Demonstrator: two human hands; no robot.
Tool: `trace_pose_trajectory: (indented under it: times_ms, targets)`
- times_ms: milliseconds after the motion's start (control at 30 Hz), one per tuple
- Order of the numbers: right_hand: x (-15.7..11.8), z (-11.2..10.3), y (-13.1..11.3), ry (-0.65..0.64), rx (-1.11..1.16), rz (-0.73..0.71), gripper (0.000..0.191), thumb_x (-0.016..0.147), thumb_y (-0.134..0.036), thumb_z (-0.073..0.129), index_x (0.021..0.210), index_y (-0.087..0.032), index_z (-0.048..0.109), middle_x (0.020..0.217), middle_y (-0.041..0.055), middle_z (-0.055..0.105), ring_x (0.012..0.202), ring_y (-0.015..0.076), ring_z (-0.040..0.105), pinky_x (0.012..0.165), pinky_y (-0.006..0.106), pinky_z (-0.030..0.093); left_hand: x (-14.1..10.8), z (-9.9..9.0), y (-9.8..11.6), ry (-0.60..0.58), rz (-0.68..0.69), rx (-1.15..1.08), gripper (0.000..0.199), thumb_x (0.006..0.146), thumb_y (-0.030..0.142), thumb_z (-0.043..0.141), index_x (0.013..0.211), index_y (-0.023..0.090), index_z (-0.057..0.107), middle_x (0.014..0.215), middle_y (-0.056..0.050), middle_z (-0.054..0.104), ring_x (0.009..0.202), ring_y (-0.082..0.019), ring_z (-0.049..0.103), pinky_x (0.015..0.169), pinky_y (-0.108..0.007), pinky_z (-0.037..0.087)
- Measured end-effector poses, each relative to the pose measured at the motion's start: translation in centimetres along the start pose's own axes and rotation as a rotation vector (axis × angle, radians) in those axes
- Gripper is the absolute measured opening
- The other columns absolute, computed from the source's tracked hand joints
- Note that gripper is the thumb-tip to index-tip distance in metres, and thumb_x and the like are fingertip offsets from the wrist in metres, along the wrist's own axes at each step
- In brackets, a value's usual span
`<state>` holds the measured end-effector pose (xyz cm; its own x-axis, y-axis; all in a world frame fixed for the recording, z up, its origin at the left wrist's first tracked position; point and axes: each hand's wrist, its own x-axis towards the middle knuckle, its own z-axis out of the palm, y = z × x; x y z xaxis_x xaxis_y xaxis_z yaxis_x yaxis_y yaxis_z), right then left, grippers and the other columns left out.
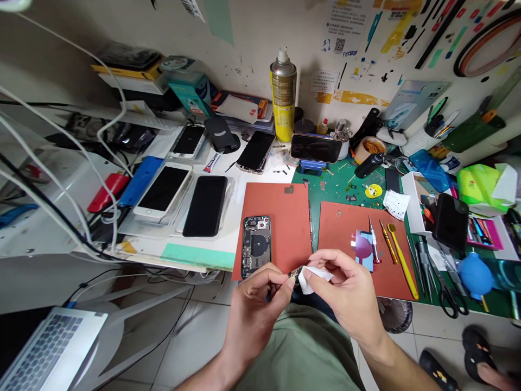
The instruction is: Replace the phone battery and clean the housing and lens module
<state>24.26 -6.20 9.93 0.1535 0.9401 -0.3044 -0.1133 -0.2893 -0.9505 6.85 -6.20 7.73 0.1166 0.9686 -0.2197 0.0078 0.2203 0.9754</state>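
Low at the front edge of the bench, my left hand (258, 298) pinches a small dark phone part (297, 275), perhaps a circuit board; the fingers cover much of it. A white wipe (313, 279) is held between the thumb and fingers of my right hand (348, 290), up against that part. Left of the hands, an opened phone (257, 247) lies with its insides showing on a reddish-brown mat (280, 206). A second such mat (336, 220) carries a purple-and-blue sheet (363, 251), a silver screwdriver (373, 239), a gold screwdriver (388, 241) and a yellow brush (402, 262).
Scissors (450, 301) and a blue air blower (475, 276) lie at the right. Several phones, including a white one (163, 190), rest on the left. A yellow spray can (284, 98) stands by the wall. White cables (81, 146) hang at far left; a person's shoe (437, 372) shows lower right.
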Motion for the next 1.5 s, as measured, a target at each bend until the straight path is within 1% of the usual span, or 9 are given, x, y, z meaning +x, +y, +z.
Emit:
trace_pose_trajectory:
  times_ms: [200, 367, 633, 767, 833, 967, 1167, 1333, 1500]
  targets:
    - [-0.1, -0.2, 0.2, -0.017, -0.072, -0.071, 0.012, 0.084, -0.029, 0.082, 0.094, -0.023, 0.079, 0.082, 0.0019, 0.075, 0.075, 0.0157, 0.071, 0.067, 0.023, 0.059, 0.1, 0.0, 0.2, 0.008, -0.012, -0.035, 0.022, 0.091, 0.031, 0.077, 0.073, 0.018, 0.073, 0.072, -0.001, 0.057, 0.066, -0.013, 0.048, 0.060, -0.025, 0.039]
    - [-0.2, -0.3, 0.1, -0.022, -0.152, -0.133, 0.008, 0.086, -0.028, 0.080, 0.093, -0.023, 0.079, 0.084, 0.0036, 0.075, 0.076, 0.0176, 0.072, 0.068, 0.026, 0.060, 0.3, 0.1, 0.3, 0.006, -0.019, -0.037, 0.022, 0.090, 0.030, 0.078, 0.072, 0.018, 0.073, 0.071, -0.001, 0.059, 0.064, -0.012, 0.049, 0.059, -0.024, 0.040]
    - [-0.3, -0.8, 0.4, -0.028, -0.220, -0.183, 0.006, 0.089, -0.027, 0.078, 0.095, -0.024, 0.079, 0.084, 0.0037, 0.072, 0.076, 0.0186, 0.070, 0.065, 0.028, 0.058, 0.4, 0.1, 0.3, 0.017, -0.040, -0.084, 0.028, 0.087, 0.037, 0.083, 0.070, 0.018, 0.073, 0.068, 0.000, 0.057, 0.061, -0.011, 0.047, 0.057, -0.023, 0.040]
    - [-0.5, -1.5, 0.4, 0.021, -0.244, -0.189, 0.006, 0.091, -0.026, 0.078, 0.096, -0.025, 0.079, 0.089, 0.0037, 0.075, 0.079, 0.0180, 0.070, 0.068, 0.027, 0.059, 0.5, 0.0, 0.2, 0.014, -0.046, -0.105, 0.028, 0.088, 0.037, 0.083, 0.070, 0.018, 0.073, 0.068, 0.000, 0.057, 0.061, -0.011, 0.046, 0.058, -0.023, 0.040]
    - [-0.6, -1.5, 0.3, 0.011, -0.230, -0.189, 0.006, 0.091, -0.026, 0.078, 0.097, -0.026, 0.079, 0.091, 0.0033, 0.075, 0.081, 0.0178, 0.071, 0.070, 0.027, 0.060, 0.5, -0.1, 0.2, 0.007, -0.048, -0.109, 0.027, 0.088, 0.035, 0.083, 0.070, 0.018, 0.073, 0.068, 0.000, 0.057, 0.062, -0.011, 0.046, 0.058, -0.023, 0.040]
    - [-0.5, -1.0, 0.0, -0.040, -0.225, -0.201, 0.006, 0.091, -0.025, 0.077, 0.097, -0.026, 0.078, 0.088, 0.0028, 0.073, 0.081, 0.0182, 0.070, 0.069, 0.027, 0.059, 0.4, -0.1, 0.3, -0.002, -0.040, -0.104, 0.024, 0.088, 0.034, 0.082, 0.072, 0.018, 0.074, 0.069, 0.000, 0.057, 0.062, -0.011, 0.046, 0.058, -0.023, 0.039]
    - [-0.2, -0.3, -0.2, -0.033, -0.245, -0.201, 0.005, 0.090, -0.025, 0.075, 0.095, -0.024, 0.077, 0.084, 0.0032, 0.072, 0.077, 0.0183, 0.069, 0.064, 0.027, 0.056, 0.1, 0.0, 0.1, 0.014, 0.018, -0.020, 0.023, 0.091, 0.033, 0.079, 0.073, 0.019, 0.074, 0.071, -0.001, 0.058, 0.064, -0.013, 0.048, 0.059, -0.026, 0.039]
    - [0.0, -0.2, -0.4, -0.017, -0.226, -0.176, 0.006, 0.088, -0.025, 0.075, 0.093, -0.025, 0.078, 0.082, 0.0024, 0.073, 0.074, 0.0175, 0.069, 0.065, 0.027, 0.056, 0.0, -0.1, 0.0, 0.021, 0.045, 0.032, 0.022, 0.094, 0.032, 0.076, 0.075, 0.020, 0.074, 0.072, -0.001, 0.057, 0.064, -0.013, 0.047, 0.059, -0.026, 0.037]
    - [0.0, 0.1, -0.3, 0.000, -0.155, -0.096, 0.009, 0.084, -0.028, 0.078, 0.093, -0.024, 0.078, 0.082, 0.0018, 0.073, 0.073, 0.0167, 0.070, 0.065, 0.025, 0.057, 0.0, -0.1, -0.2, 0.024, 0.038, 0.031, 0.021, 0.094, 0.031, 0.076, 0.076, 0.020, 0.075, 0.073, 0.000, 0.057, 0.064, -0.013, 0.047, 0.060, -0.026, 0.038]
